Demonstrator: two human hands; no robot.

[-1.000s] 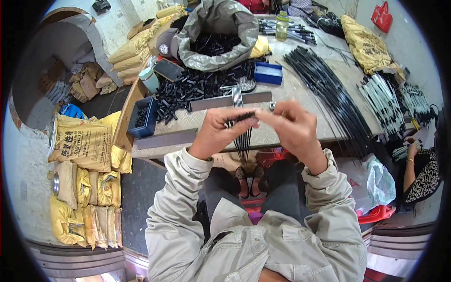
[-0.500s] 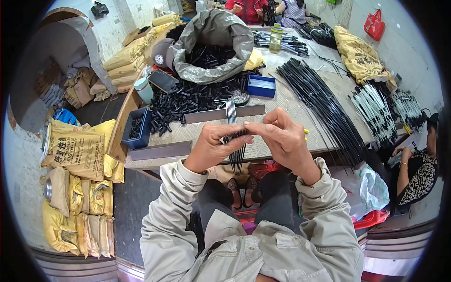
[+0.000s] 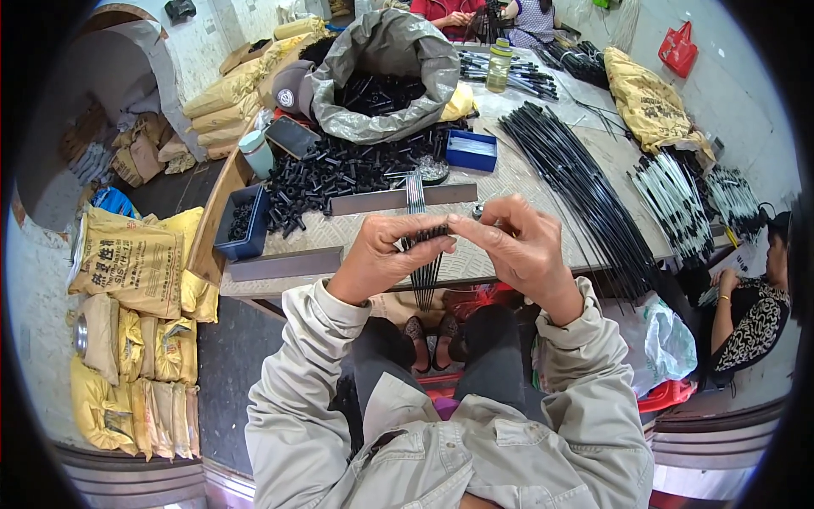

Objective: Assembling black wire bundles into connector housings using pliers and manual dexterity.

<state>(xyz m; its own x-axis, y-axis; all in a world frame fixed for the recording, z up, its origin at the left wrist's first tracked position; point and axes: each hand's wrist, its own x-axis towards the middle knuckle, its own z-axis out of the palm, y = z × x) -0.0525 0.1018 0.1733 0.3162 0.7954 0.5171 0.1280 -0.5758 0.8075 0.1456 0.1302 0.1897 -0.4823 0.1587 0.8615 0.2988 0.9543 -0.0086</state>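
My left hand (image 3: 392, 254) is closed round a flat row of thin rods (image 3: 424, 293), thumb on the near side. The rods look dark below the hand and greyer beyond it, where their far part crosses a metal bar (image 3: 360, 204). My right hand (image 3: 521, 246) meets the row at its right end, a fingertip touching there, the other fingers bent. Whatever its fingers pinch is hidden. Just beyond those fingers shows a small shiny piece (image 3: 477, 210); I cannot tell whether it is held.
Loose black tube-like parts (image 3: 339, 174) lie heaped before a grey sack (image 3: 326, 93). A blue box (image 3: 471, 151), a blue bin (image 3: 243, 225), a second metal bar (image 3: 288, 264) and a long bundle of black rods (image 3: 577, 187) surround the work. A person (image 3: 755, 305) sits at right.
My right hand's fingers have shifted slightly and a small shiny piece now shows beyond them. The left hand keeps its hold on the rods. The whole view has moved a little.
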